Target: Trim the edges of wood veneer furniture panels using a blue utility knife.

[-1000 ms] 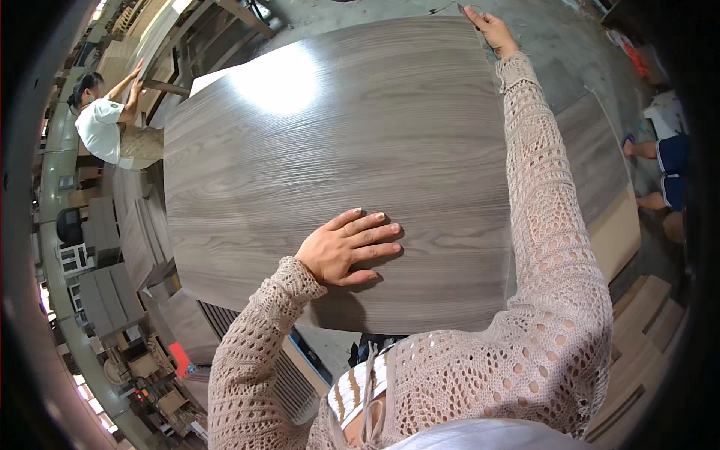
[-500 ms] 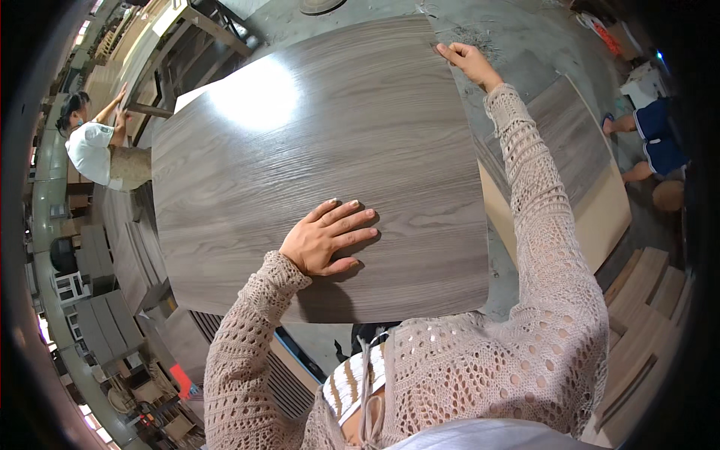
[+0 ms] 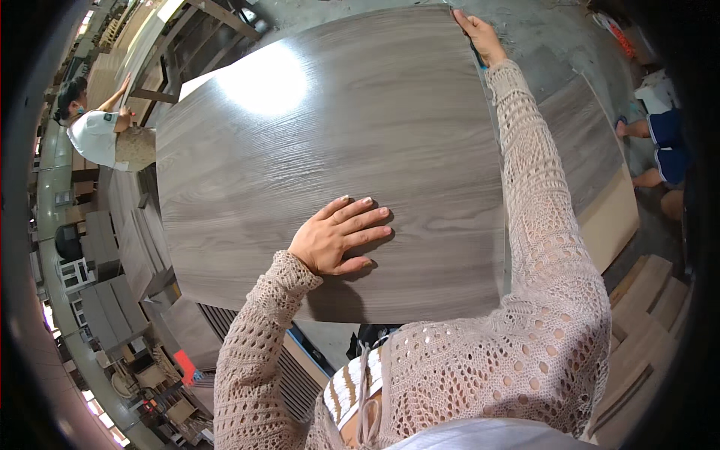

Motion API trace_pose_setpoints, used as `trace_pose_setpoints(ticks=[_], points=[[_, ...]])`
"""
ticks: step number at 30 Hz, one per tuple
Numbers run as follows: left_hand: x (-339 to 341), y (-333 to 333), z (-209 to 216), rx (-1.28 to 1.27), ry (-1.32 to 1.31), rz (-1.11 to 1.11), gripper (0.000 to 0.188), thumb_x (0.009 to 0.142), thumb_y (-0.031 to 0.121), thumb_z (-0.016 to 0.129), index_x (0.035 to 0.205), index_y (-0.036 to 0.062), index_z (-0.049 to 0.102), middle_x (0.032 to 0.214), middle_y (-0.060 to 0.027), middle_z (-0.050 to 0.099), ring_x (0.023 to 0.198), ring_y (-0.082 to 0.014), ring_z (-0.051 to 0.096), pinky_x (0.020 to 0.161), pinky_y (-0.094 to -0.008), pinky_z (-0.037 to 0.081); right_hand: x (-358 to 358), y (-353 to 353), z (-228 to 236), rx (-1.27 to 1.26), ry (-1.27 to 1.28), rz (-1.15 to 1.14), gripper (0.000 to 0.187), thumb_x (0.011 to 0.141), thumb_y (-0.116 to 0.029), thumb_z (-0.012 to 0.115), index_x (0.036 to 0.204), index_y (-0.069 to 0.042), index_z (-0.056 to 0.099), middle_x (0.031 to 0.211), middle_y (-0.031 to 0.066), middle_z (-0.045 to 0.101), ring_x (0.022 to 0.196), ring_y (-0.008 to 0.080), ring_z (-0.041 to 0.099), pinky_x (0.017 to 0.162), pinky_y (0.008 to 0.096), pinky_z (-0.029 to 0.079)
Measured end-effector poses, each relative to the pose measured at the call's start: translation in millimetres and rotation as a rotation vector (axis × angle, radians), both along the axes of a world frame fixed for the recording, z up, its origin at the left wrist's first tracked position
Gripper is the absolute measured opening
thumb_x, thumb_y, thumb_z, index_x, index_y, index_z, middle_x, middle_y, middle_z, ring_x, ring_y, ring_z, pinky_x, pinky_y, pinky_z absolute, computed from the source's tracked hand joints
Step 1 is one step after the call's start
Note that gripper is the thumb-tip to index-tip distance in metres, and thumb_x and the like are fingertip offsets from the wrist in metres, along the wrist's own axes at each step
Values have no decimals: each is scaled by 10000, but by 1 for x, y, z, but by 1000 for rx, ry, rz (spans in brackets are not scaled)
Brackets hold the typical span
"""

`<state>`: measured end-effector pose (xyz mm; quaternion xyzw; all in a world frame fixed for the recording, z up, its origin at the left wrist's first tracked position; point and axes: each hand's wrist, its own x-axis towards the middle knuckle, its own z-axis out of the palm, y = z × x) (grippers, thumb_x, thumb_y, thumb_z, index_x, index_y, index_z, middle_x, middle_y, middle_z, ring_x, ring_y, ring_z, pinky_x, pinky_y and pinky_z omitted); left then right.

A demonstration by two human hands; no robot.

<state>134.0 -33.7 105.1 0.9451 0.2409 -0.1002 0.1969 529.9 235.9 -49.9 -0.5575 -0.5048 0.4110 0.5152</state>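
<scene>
A large grey-brown wood-grain panel (image 3: 420, 150) lies flat before me, with a bright light reflection on its far left part. My left hand (image 3: 337, 236) rests palm down on the panel near its front edge, fingers spread, holding nothing. My right arm reaches along the panel's right side. At the far right corner my right hand (image 3: 480, 37) is closed at the edge, its fingers pointing up and left. A small dark and teal bit (image 3: 477, 57) shows under this hand; what it is, I cannot make out.
Another wood-grain panel (image 3: 581, 135) lies lower to the right, over a pale board (image 3: 611, 221). Board pieces (image 3: 641, 300) are stacked at the lower right. A co-worker (image 3: 101, 135) stands at the far left by a wooden frame (image 3: 169, 67). Someone's legs (image 3: 664, 142) show at the right.
My right hand has turned and shifted slightly up and right at the corner; the teal bit now shows under it. My left hand stays flat on the panel. The view has shifted a little.
</scene>
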Motion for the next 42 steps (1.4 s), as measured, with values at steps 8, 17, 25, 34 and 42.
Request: trace_pose_setpoints(ticks=[8,17,25,34,42], points=[[0,1,-4,43,6,-16,567,897,557,371,1405,304,349,1490,31,278,1382,-197,234,1146,-414,152,-6,-83,35,-65,-152,89,505,762,-604,656,611,-148,498,521,-82,324,481,42,294,505,202,290],[0,-2,-9,101,31,10,577,875,545,388,1399,303,363,1488,9,285,1381,-216,238,1140,-420,176,-14,-167,45,-118,-186,152,535,735,-620,663,611,-129,490,509,-73,346,452,41,287,440,209,257],[-2,-6,-14,114,32,70,590,850,510,406,1371,235,414,1482,-39,300,1378,-260,244,1136,-439,161,-19,-253,61,-223,-308,265,476,854,-501,607,650,-94,470,646,-41,482,612,55,408,618,193,371],[41,-19,-38,317,-125,478,614,862,506,494,1378,188,394,1494,-38,275,1389,-267,213,1110,-520,114,-29,-201,22,-107,-171,-12,519,787,-599,629,622,-131,479,519,-63,356,468,50,315,466,226,300],[49,-11,-42,361,-121,440,602,881,499,462,1382,173,383,1504,-46,253,1397,-263,193,1106,-526,101,-30,-289,43,-263,-247,15,520,787,-591,635,647,-108,500,574,-37,440,557,71,403,530,254,362]])
